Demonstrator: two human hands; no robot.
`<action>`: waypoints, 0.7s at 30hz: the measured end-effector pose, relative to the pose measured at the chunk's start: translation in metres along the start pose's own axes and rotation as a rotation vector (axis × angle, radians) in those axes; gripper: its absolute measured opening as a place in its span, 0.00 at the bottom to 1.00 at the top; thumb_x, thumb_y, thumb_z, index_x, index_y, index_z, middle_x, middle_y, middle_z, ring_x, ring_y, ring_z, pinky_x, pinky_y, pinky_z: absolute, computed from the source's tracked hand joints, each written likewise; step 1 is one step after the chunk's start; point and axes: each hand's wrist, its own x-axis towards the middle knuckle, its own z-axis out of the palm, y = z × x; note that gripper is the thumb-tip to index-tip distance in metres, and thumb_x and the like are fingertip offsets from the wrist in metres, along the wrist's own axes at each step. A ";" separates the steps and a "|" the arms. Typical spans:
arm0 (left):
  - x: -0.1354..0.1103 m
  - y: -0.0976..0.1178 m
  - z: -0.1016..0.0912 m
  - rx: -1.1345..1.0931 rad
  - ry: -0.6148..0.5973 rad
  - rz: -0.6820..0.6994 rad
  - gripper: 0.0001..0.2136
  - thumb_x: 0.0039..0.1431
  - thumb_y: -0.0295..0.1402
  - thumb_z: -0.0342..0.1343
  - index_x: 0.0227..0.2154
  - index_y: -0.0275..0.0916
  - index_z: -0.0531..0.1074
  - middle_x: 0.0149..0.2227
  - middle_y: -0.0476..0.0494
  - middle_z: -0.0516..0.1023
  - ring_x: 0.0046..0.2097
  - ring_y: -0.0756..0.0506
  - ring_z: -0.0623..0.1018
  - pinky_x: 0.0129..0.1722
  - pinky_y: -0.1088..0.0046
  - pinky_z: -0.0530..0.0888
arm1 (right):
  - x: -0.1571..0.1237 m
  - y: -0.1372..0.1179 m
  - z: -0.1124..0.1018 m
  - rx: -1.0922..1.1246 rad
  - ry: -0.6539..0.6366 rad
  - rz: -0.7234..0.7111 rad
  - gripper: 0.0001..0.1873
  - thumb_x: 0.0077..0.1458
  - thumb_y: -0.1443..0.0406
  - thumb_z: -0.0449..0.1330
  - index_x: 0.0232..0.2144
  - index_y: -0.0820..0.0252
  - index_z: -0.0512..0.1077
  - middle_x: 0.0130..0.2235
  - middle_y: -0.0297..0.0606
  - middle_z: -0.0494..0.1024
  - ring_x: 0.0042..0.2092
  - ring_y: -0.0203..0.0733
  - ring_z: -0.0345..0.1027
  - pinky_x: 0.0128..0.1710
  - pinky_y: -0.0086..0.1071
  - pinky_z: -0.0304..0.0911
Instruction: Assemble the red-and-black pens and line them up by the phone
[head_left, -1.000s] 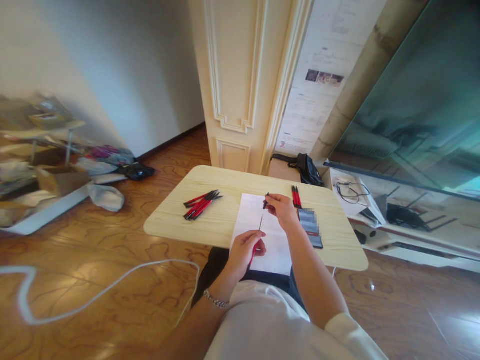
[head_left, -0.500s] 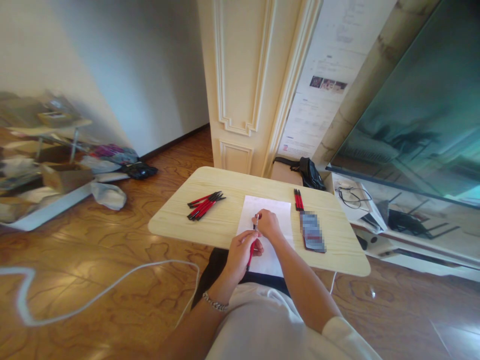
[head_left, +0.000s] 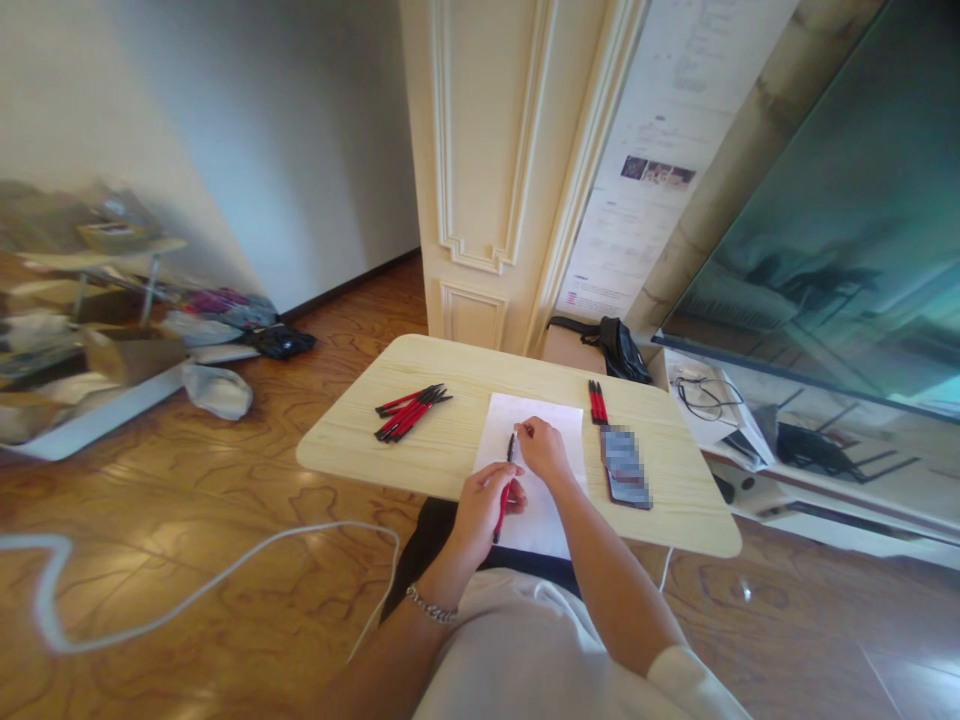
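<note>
My left hand [head_left: 484, 505] grips the red barrel of a pen [head_left: 504, 497] over the near edge of a white sheet of paper [head_left: 536, 440]. My right hand [head_left: 541, 450] pinches the pen's black tip end just above the left hand. Both hands are closed on the same pen, which points up and away from me. A pile of several red and black pens [head_left: 411, 408] lies on the left of the small wooden table [head_left: 450, 440]. Two more pens [head_left: 597, 400] lie side by side to the right of the paper, above a dark phone [head_left: 626, 468].
A white cable [head_left: 187, 590] curls over the wooden floor on the left. Clutter and a low shelf [head_left: 90, 330] stand against the left wall. A black bag [head_left: 619, 345] sits behind the table. A glass TV stand [head_left: 787, 440] with cables is on the right.
My right hand came down from above the paper, where it held a small black part apart from the barrel, and now meets the left hand at the pen's tip.
</note>
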 end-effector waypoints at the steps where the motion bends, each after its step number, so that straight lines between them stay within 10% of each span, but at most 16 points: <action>1: 0.000 0.000 0.000 0.001 -0.001 0.001 0.14 0.51 0.41 0.56 0.32 0.34 0.74 0.21 0.47 0.73 0.23 0.48 0.74 0.23 0.74 0.72 | -0.001 0.002 -0.003 0.090 0.018 -0.003 0.15 0.57 0.57 0.50 0.30 0.59 0.73 0.30 0.40 0.77 0.33 0.39 0.68 0.34 0.30 0.58; 7: -0.001 -0.001 0.005 0.024 -0.013 0.013 0.14 0.50 0.41 0.56 0.32 0.35 0.75 0.22 0.46 0.74 0.25 0.48 0.75 0.24 0.75 0.72 | -0.025 0.007 -0.021 0.592 -0.106 -0.019 0.20 0.54 0.52 0.52 0.32 0.62 0.73 0.27 0.36 0.74 0.24 0.33 0.62 0.24 0.27 0.56; 21: -0.004 -0.004 0.011 0.067 -0.027 0.038 0.13 0.51 0.42 0.55 0.32 0.36 0.74 0.22 0.47 0.74 0.25 0.49 0.75 0.24 0.74 0.73 | -0.042 -0.003 -0.035 0.654 -0.155 -0.041 0.14 0.50 0.56 0.57 0.25 0.61 0.72 0.20 0.31 0.67 0.23 0.33 0.59 0.24 0.26 0.55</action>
